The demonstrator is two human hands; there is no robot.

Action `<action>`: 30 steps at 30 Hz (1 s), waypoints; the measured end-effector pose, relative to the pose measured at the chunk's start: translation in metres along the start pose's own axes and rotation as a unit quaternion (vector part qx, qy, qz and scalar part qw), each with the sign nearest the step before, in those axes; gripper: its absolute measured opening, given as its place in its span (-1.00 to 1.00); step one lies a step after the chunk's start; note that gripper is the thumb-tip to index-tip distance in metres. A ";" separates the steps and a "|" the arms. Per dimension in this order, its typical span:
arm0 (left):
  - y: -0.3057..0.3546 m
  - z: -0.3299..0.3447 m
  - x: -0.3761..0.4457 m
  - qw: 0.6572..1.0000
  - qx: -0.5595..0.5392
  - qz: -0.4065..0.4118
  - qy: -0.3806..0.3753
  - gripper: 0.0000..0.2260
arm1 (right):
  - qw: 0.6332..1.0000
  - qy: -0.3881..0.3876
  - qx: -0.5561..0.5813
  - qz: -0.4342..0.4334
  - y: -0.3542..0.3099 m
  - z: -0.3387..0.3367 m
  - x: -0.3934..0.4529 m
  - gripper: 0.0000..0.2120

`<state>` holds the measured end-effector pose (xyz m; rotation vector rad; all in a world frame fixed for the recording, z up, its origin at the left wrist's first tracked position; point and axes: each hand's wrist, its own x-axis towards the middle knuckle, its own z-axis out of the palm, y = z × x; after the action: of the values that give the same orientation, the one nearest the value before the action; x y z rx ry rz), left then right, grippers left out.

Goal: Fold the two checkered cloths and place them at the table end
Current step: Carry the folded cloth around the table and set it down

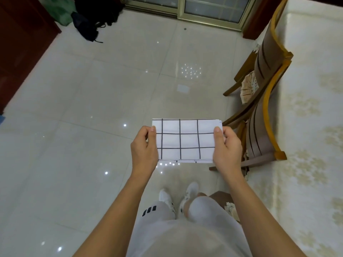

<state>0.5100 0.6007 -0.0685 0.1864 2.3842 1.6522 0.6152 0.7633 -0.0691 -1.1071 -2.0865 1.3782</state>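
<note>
The left hand [143, 148] pinches the left edge of the folded checkered cloth [186, 140], thumb on top and fingers [146, 133] curled underneath; the right hand [227, 148] pinches the right edge the same way. The cloth is a small, layered rectangle held flat and taut in the air in front of the person, above the tiled floor [92, 99], not resting on anything.

The step in hand looks like the last of the folding, or the carry to the counter [306, 108], which lies to the right under a pale flowered cover. To do it well, both pinches should trap every layer: the stacked edges show slightly uneven along the near side and at the far right corner, so they could slip apart. Keeping the cloth level and taut on the way, then lowering it flat onto the counter's end before letting go, should keep the fold square.

Only one cloth is in sight; where the second lies cannot be told. No containers are in view. Two wooden chairs [265, 75] stand pushed in against the counter, and dark bags [92, 17] lie on the floor by the far window.
</note>
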 end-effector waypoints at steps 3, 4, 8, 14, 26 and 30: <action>0.002 0.005 0.023 1.000 -0.001 0.003 -0.004 -0.66 | 1.000 0.000 0.004 0.001 -0.003 0.007 0.020 -0.67; 0.003 0.009 0.031 1.000 0.001 0.003 -0.007 -0.66 | 1.000 0.000 0.005 0.002 -0.003 0.009 0.028 -0.67; 0.010 0.027 0.068 1.000 0.016 -0.003 -0.008 -0.68 | 1.000 -0.006 0.010 0.009 -0.002 0.018 0.068 -0.67; 0.034 0.075 0.140 1.000 0.020 -0.015 -0.002 -0.74 | 1.000 -0.003 0.024 0.010 -0.011 0.018 0.157 -0.69; 0.096 0.163 0.258 0.999 0.033 -0.001 -0.002 -0.74 | 0.999 0.024 0.032 0.006 -0.025 0.005 0.309 -0.70; 0.104 0.179 0.295 0.999 0.036 -0.001 -0.010 -0.75 | 0.999 0.034 0.029 0.015 -0.025 0.014 0.346 -0.69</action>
<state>0.2699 0.8696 -0.0662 0.2129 2.4300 1.5568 0.3870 1.0244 -0.0838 -1.1503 -1.9766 1.3858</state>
